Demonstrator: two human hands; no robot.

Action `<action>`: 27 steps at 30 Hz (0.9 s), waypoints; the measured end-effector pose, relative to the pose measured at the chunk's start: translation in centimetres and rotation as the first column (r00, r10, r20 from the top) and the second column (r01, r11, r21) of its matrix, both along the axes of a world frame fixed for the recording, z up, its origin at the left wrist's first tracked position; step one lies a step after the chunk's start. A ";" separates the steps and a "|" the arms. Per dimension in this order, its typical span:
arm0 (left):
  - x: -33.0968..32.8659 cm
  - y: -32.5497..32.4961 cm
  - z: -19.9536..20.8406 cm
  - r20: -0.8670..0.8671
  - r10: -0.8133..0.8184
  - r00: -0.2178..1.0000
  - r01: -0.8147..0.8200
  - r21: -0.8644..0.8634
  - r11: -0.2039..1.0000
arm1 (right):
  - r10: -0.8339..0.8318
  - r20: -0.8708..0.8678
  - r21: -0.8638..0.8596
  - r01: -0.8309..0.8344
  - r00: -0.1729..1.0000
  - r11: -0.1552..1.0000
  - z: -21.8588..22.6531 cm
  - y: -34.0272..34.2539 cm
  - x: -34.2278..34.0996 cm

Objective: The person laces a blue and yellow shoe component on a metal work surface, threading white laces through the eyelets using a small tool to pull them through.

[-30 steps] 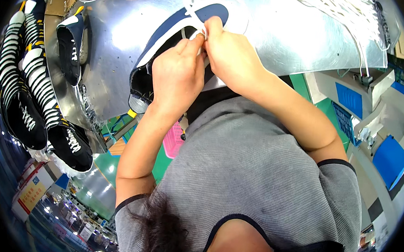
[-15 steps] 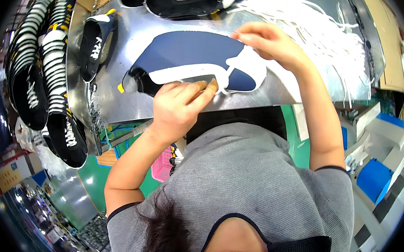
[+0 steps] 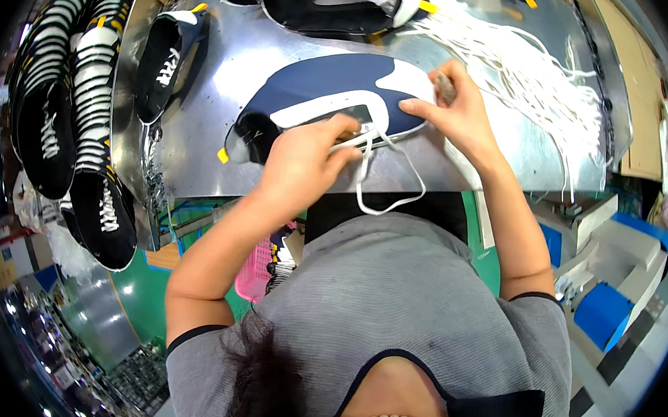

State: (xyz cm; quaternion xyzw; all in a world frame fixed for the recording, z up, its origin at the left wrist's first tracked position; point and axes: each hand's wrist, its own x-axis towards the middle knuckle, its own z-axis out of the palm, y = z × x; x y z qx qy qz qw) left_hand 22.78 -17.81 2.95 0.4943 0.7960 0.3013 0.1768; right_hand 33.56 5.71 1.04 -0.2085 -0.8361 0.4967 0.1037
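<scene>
Pinching the near edge of the blue-and-white shoe (image 3: 304, 81), the left hand (image 3: 302, 160) now has white lace (image 3: 380, 212) looped slackly to its right, seemingly not yet pulled snug, while the right hand (image 3: 464, 117), grip unclear, has come against the toe (image 3: 407, 77).

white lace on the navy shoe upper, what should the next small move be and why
I'd probably draw the white lace snug with the left hand: its loop hangs slack past the metal table's near edge, and that hand's fingers are at the navy shoe upper's opening, beside the lace.
</scene>
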 end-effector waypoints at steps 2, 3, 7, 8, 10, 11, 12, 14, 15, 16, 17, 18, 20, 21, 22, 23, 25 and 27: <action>-1.9 -1.0 1.6 0.718 0.078 0.691 0.031 -0.137 0.990 | -0.050 -0.175 0.000 0.050 0.983 0.999 0.4 -0.4 0.6; -2.4 -0.9 2.6 0.883 0.199 0.425 0.012 -0.226 0.974 | -0.041 -0.166 -0.008 0.040 0.985 0.999 0.1 -0.9 0.8; -2.4 0.3 -0.5 0.870 0.320 0.376 -0.040 -0.330 0.943 | 0.016 -0.164 -0.031 -0.021 0.986 0.999 -0.3 -2.1 0.5; -2.6 0.9 -1.1 0.862 0.355 0.362 -0.019 -0.374 0.927 | -0.007 -0.126 -0.034 0.003 0.992 0.999 0.0 -2.2 0.4; -2.8 1.3 -1.1 0.864 0.345 0.366 -0.022 -0.363 0.932 | -0.033 -0.081 -0.036 0.030 0.996 0.999 -0.2 -2.1 0.4; -2.8 1.5 -0.9 0.863 0.339 0.375 -0.028 -0.355 0.934 | -0.035 -0.072 -0.055 0.032 0.997 0.998 -0.7 -1.9 0.4; -3.1 1.8 -0.3 0.856 0.304 0.418 -0.002 -0.333 0.943 | -0.036 -0.064 -0.073 0.032 0.997 0.997 -1.0 -1.8 0.5; -2.7 2.3 -1.4 0.808 0.287 0.515 -0.006 -0.331 0.943 | -0.060 -0.075 -0.141 0.049 0.995 0.989 -1.1 -2.3 0.5; -2.4 2.4 -2.3 0.757 0.259 0.601 -0.002 -0.322 0.947 | -0.085 -0.092 -0.206 0.064 0.992 0.976 -1.1 -2.4 0.6; -2.9 2.0 -3.1 0.593 0.169 0.787 -0.016 -0.254 0.967 | -0.082 -0.088 -0.210 0.062 0.993 0.976 -1.0 -2.3 0.5; -3.3 1.5 -3.1 0.382 0.078 0.921 -0.006 -0.188 0.982 | -0.088 -0.021 -0.230 0.081 0.996 0.970 -0.7 -2.0 0.3; -3.5 1.0 -2.9 0.394 0.185 0.900 -0.142 -0.134 0.981 | -0.092 0.047 -0.249 0.100 0.995 0.963 -0.8 -1.7 0.2; -3.7 0.4 -2.8 0.408 0.201 0.891 -0.130 -0.195 0.972 | -0.123 0.057 -0.310 0.135 0.991 0.941 -1.1 -1.3 0.4; -3.5 -0.1 -3.4 0.422 0.151 0.894 -0.100 -0.139 0.985 | -0.125 0.066 -0.352 0.140 0.990 0.926 -1.0 -1.2 0.4; -3.2 -0.2 -4.0 0.368 0.140 0.919 -0.122 -0.072 0.990 | -0.130 0.061 -0.355 0.143 0.990 0.924 -1.0 -1.1 0.3; -2.8 0.0 -3.5 0.364 0.134 0.922 -0.115 -0.075 0.991 | -0.117 0.058 -0.351 0.130 0.991 0.927 -1.0 -1.0 0.2; -2.3 0.6 -2.1 0.495 0.226 0.839 -0.163 -0.168 0.972 | -0.116 0.052 -0.351 0.127 0.992 0.928 -0.9 -1.1 0.5; -2.4 1.0 -1.5 0.483 0.223 0.847 -0.141 -0.200 0.970 | -0.081 0.007 -0.407 0.077 0.997 0.910 -0.6 -1.2 0.6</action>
